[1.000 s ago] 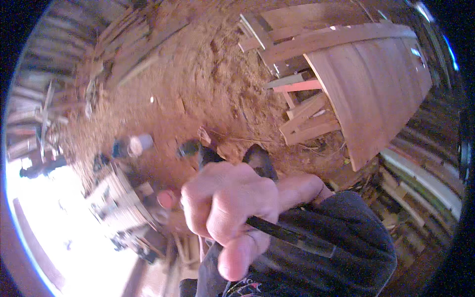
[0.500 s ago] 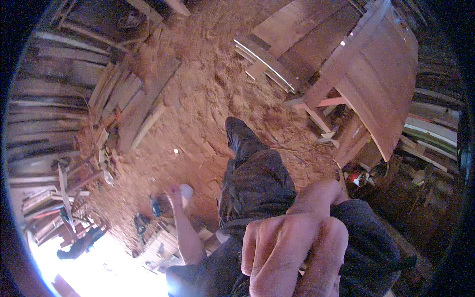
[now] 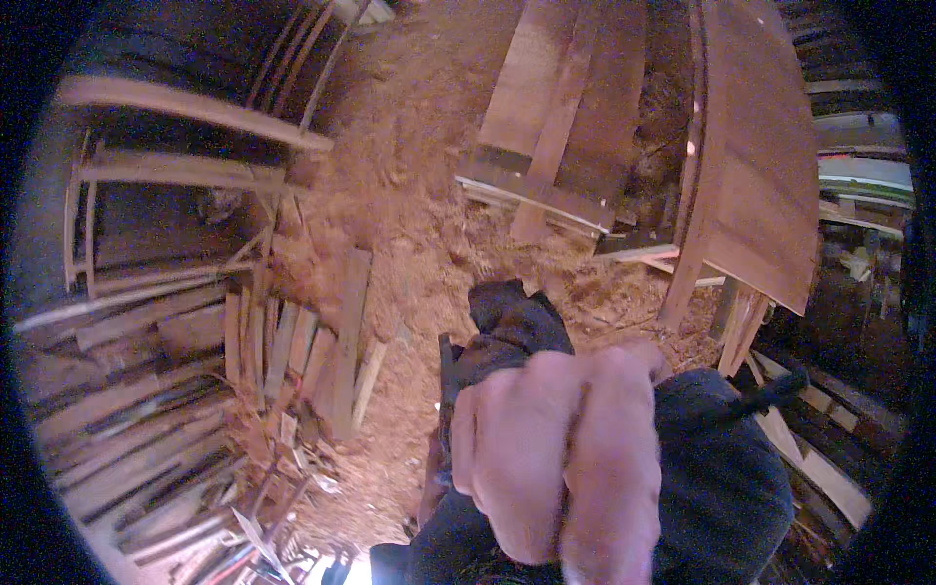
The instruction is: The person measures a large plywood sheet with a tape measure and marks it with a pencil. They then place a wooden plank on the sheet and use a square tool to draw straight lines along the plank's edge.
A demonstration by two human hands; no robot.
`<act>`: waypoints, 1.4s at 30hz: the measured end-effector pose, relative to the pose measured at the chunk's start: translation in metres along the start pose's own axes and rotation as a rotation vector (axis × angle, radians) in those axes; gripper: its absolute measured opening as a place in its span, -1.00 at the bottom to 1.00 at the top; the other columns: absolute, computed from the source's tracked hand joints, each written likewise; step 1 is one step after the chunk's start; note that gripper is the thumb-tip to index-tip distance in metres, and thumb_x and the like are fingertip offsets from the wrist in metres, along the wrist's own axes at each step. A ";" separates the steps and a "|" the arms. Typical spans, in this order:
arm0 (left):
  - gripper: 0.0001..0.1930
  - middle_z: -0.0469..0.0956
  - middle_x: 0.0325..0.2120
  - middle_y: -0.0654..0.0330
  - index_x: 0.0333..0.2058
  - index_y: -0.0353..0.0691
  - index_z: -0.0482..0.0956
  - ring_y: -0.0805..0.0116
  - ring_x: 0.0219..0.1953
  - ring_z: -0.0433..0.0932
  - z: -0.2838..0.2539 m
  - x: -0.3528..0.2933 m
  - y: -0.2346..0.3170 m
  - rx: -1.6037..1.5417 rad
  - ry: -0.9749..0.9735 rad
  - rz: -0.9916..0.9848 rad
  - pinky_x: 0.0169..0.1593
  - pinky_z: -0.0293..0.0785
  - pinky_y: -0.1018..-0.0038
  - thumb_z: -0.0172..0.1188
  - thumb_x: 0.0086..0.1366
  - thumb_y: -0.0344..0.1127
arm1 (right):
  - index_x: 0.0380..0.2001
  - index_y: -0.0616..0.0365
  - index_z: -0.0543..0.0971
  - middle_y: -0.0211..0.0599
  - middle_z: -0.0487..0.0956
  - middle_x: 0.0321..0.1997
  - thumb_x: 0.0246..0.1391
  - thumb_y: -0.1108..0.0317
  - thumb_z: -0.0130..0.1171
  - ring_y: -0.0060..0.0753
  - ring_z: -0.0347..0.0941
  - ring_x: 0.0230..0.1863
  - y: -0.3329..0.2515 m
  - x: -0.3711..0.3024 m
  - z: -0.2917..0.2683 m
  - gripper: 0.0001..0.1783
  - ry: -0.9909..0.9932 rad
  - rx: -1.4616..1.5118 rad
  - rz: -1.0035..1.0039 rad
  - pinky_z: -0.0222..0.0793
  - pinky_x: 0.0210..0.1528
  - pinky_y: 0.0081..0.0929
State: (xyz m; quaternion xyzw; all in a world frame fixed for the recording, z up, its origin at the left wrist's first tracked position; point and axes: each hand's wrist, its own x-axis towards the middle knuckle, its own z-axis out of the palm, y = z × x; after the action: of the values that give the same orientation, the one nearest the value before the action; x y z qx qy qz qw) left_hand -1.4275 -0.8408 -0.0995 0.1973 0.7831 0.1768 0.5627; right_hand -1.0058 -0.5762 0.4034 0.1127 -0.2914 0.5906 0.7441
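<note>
My right hand (image 3: 561, 458) is large and close at the lower middle, its fingers curled into a fist with the knuckles toward me. What it may hold is hidden behind the fingers. A dark sleeve (image 3: 726, 478) covers that arm. Of my left hand only a narrow strip of skin (image 3: 427, 499) shows beside my dark clothing, and its fingers cannot be made out. Next to it a dark, narrow upright thing (image 3: 446, 395) runs along my leg; its kind is unclear. My dark trouser leg (image 3: 517, 322) extends forward over the ground.
Reddish, debris-strewn ground (image 3: 409, 195) runs ahead. Stacked planks (image 3: 146, 390) and loose boards (image 3: 356, 341) lie at the left, below a wooden frame (image 3: 185, 171). Wide boards (image 3: 546, 107) lie far ahead; a large brown panel (image 3: 760, 166) leans at the right.
The view has swung, bringing the left-hand planks and frame further in. My left forearm, plainly visible before, is now mostly out of sight. My right hand stays curled and appears slightly higher.
</note>
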 end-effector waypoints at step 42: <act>-0.90 0.41 -0.49 0.33 -0.31 -0.04 0.46 0.41 -0.47 0.42 0.525 0.630 1.170 1.114 -0.866 0.516 -0.47 0.41 0.43 0.08 0.33 -0.20 | -0.25 0.22 0.63 -0.11 0.65 -0.44 0.16 0.06 0.18 -0.21 0.61 -0.37 0.051 0.177 -0.877 -0.61 2.205 -1.475 0.227 0.51 -0.25 -0.21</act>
State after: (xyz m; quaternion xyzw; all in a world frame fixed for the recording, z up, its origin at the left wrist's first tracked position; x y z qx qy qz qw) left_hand -0.9818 0.5143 -0.1869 0.6822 0.3941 -0.2128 0.5780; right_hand -0.7669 0.0308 -0.2112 -0.8729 0.2023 0.1357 0.4227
